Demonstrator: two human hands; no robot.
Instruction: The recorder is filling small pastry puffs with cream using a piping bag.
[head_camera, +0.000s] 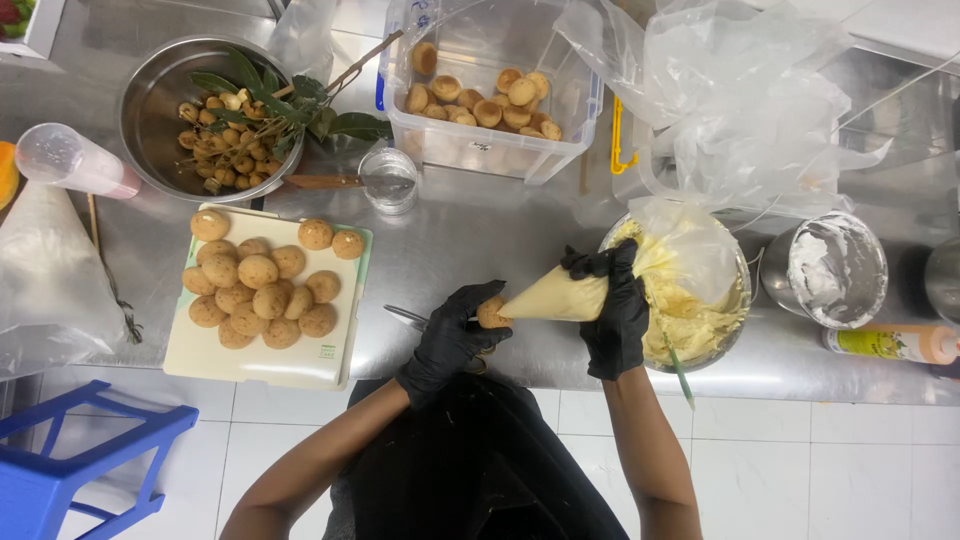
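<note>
My left hand (450, 340), in a black glove, holds a small round puff pastry (491, 313) above the steel counter's front edge. My right hand (613, 305), also gloved in black, grips a clear piping bag (560, 295) full of pale yellow cream. The bag's tip is pressed against the puff. Behind my right hand sits a metal bowl of yellow cream (700, 320) lined with plastic. A pile of puffs (262, 285) lies on a pale cutting board (255, 360) to the left.
A clear plastic tub (490, 150) holds more puffs at the back. A steel bowl (150, 110) holds small brown fruits with leaves. Also here: a small glass (388, 180), a metal cup of white cream (835, 270), an orange-capped squeeze bottle (895, 343), a blue stool (70, 460).
</note>
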